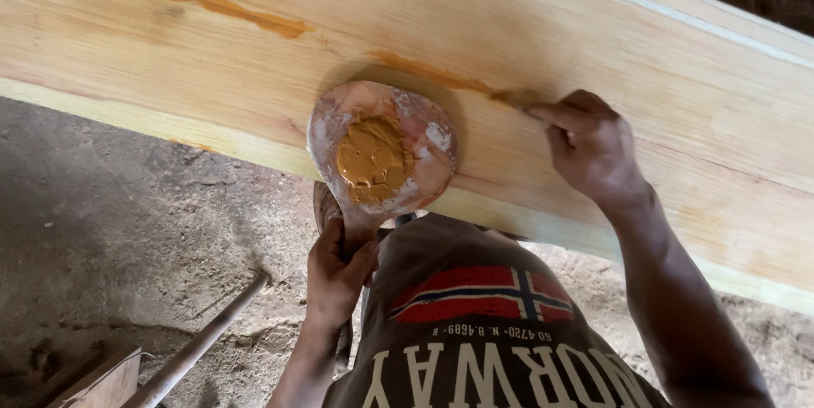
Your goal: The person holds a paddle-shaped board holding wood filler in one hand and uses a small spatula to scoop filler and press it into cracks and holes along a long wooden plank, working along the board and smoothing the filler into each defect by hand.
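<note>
The right hand (589, 141), fingers pinched on a small spreader, works best pressing tan wood filler firmly along the plank's (212, 60) crack toward 10 o'clock — the left hand (335, 268), fingers wrapped around its handle, keeps the filler-loaded paddle (381, 153) close.

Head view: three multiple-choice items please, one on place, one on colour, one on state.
1. Where does the round paste-smeared palette lie?
A. on the dirt ground
B. over the near edge of the pale wooden plank
C. on the wooden box

2. What colour is the paste on the palette?
A. white
B. green
C. ochre brown

3. What is the right hand doing?
A. pressing on the plank at a brown streak
B. hanging free
C. gripping the pole

Key: 1 B, its disc overlaps the plank's edge while the left hand holds it from below; 2 C, an ochre blob sits mid-disc; 3 A, fingertips meet the streak.
</note>
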